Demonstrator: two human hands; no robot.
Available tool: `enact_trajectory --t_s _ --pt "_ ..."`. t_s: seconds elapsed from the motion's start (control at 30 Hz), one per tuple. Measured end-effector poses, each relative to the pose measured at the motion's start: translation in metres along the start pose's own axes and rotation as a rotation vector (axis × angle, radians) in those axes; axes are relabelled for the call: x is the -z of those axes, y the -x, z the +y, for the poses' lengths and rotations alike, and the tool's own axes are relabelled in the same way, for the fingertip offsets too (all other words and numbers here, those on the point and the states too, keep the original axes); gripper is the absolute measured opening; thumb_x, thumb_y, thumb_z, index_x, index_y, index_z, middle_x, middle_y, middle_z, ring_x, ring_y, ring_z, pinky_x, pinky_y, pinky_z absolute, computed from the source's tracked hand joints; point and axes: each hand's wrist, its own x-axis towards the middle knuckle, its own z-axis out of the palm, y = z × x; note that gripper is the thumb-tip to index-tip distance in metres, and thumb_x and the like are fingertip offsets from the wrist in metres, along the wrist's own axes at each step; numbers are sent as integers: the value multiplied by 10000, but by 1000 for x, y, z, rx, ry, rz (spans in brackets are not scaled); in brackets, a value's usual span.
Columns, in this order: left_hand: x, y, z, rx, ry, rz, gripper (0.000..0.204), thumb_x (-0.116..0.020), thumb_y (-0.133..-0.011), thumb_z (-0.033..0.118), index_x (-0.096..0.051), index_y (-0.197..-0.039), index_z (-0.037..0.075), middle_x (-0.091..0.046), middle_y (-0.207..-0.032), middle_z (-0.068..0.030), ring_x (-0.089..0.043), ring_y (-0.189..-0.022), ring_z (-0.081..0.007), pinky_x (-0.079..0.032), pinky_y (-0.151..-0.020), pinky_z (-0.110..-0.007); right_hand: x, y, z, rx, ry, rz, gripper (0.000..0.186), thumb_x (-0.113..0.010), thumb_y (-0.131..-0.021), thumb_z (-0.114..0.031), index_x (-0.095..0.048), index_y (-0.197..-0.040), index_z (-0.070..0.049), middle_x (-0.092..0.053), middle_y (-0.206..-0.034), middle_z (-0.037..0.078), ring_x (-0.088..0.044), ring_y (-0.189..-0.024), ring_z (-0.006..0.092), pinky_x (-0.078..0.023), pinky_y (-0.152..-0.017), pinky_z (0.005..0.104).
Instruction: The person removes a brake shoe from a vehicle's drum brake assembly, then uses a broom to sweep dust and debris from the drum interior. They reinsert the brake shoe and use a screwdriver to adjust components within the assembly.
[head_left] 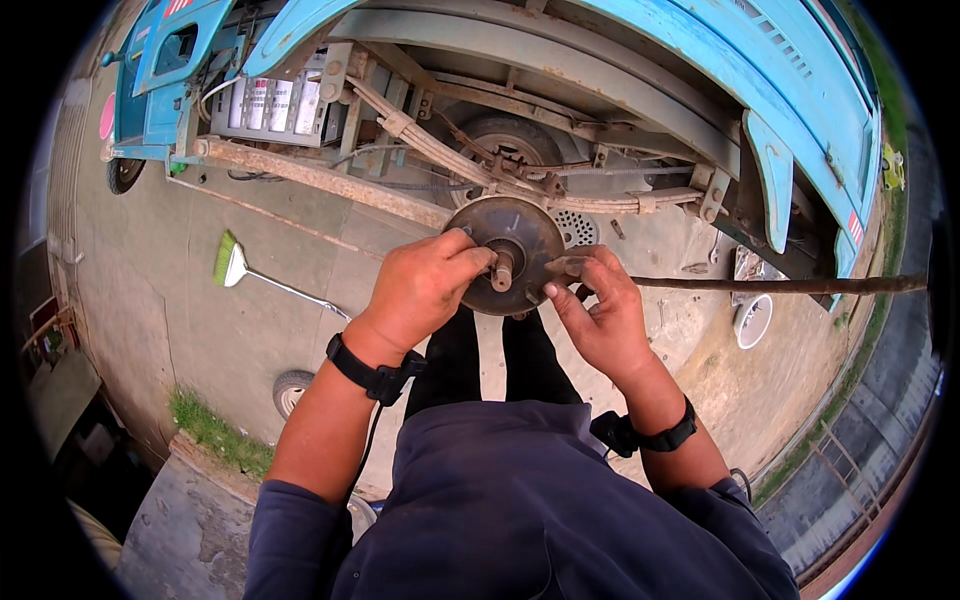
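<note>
May slip off the hub disc (535, 240) through uneven pressure, with left hand (425, 275) curled beside the spindle (502, 273), right hand (610, 315) bent opposite, and any pinched object impossible to tell.

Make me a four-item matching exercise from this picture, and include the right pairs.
1. Metal disc
2. Broom
3. Vehicle body
4. Basin

A. Light blue
B. White, toward the picture's right
C. Dark, between the left hand and the right hand
D. Green-bristled, toward the picture's left

Pairs: 1-C; 2-D; 3-A; 4-B
</note>
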Motion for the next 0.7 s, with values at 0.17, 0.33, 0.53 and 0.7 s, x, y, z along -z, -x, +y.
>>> enact_trajectory --t_s 0.17,0.33,0.53,0.7 --pt "4 -4 3 -31 -12 -16 310 -709 -748 -51 -743 -1015 103 -675 -919 -72 -697 -783 -302 -562 -662 -378 -1 1 3 -11 1 6 204 -752 -886 -17 -700 -1084 -19 -647 -1063 107 -664 -875 193 -531 -766 307" --pt "1 -2 -2 -56 -22 -21 310 -693 -777 -9 -689 -1049 140 -632 -919 -45 -684 -763 -286 -549 -620 -401 0 1 6 -97 -63 49 206 -765 -857 -73 -691 -1044 -29 -643 -1036 137 -652 -925 321 -529 -800 398" --pt "-5 1 -4 -58 -32 -6 298 -681 -783 -10 -677 -1041 138 -613 -897 -46 -672 -743 -285 -542 -609 -397 4 3 14 -110 16 102 185 -768 -852 -73 -703 -1021 -35 -643 -1033 138 -655 -914 319 -531 -792 393" --pt "-9 4 -5 -54 -15 35 303 -677 -781 -23 -676 -1043 131 -616 -895 -51 -667 -737 -289 -537 -604 -398 3 5 13 -110 -12 103 177 -774 -846 -72 -706 -1006 -35 -646 -1007 129 -656 -902 313 -534 -777 386"
